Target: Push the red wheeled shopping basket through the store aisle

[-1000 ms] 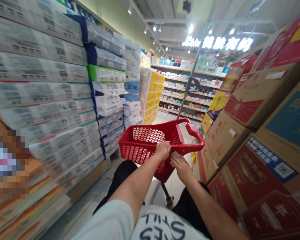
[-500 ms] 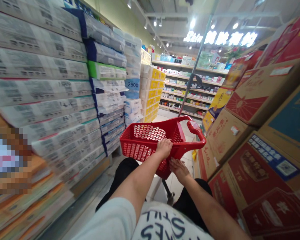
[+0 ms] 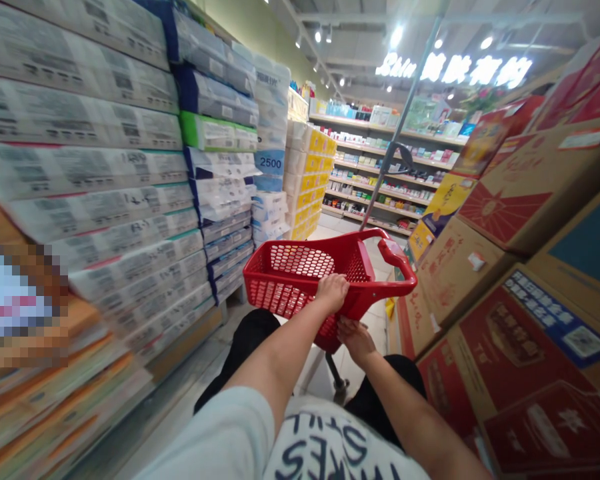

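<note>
- Our left hand [image 3: 331, 293] curls its fingers over the near rim of a red shopping cart [image 3: 363, 297], seemingly to steady it.
- Our right hand [image 3: 356, 340] sets its fingers low against the basket's side, probably bracing it; we cannot tell whether they grip.
- The cart stands side-on before us, its handle [image 3: 404, 270] to the right.
- Wrapped packs [image 3: 105, 113] left and cartons [image 3: 500, 193] right seem stacked to leave an aisle; shelves [image 3: 380, 167] lie far.

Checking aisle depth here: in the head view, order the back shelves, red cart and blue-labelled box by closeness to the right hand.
1. Red cart: against the right hand.
2. Blue-labelled box: off to the right.
3. Back shelves: ahead, across the shop.
</note>
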`<action>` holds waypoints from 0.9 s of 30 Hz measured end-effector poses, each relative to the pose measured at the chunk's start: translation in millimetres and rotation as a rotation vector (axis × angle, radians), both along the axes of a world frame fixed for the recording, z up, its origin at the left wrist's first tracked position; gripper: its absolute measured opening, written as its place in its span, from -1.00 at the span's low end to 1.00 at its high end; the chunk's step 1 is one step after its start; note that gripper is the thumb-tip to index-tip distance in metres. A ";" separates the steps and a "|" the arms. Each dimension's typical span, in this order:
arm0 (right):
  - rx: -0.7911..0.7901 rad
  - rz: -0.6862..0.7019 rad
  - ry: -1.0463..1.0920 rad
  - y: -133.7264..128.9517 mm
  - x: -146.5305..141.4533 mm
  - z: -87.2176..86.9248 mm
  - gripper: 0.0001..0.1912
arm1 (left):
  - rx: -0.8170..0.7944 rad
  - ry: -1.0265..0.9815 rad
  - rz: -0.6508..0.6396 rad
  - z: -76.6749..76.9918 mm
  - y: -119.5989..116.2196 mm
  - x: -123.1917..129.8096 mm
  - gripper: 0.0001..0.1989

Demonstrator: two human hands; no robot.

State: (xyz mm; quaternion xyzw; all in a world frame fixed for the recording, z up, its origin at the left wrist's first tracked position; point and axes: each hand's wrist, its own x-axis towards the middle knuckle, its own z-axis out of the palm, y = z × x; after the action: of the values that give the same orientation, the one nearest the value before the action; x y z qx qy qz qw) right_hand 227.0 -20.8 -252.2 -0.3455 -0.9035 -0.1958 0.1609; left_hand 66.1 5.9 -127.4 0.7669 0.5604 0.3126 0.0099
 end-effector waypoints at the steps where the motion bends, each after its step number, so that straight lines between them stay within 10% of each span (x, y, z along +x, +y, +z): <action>1: -0.014 0.004 -0.009 -0.1 0.2 0.5 -0.70 | 0.001 -0.001 -0.001 0.3 -0.4 -0.5 -0.65; 11: 0.207 -0.001 0.222 -9.2 -1.8 84.6 -0.65 | 0.059 0.117 0.070 -13.8 -10.5 -12.8 -0.57; 27: 0.223 -0.035 0.236 -0.5 -16.7 108.4 -0.66 | 0.030 0.136 0.027 -26.6 -11.6 -22.9 -0.48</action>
State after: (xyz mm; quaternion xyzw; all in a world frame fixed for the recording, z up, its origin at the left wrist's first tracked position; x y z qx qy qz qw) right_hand 210.3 -21.3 -143.8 -0.3619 -0.8447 -0.2560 0.2999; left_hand 43.2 -5.7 -154.0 0.7790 0.5651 0.2682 -0.0441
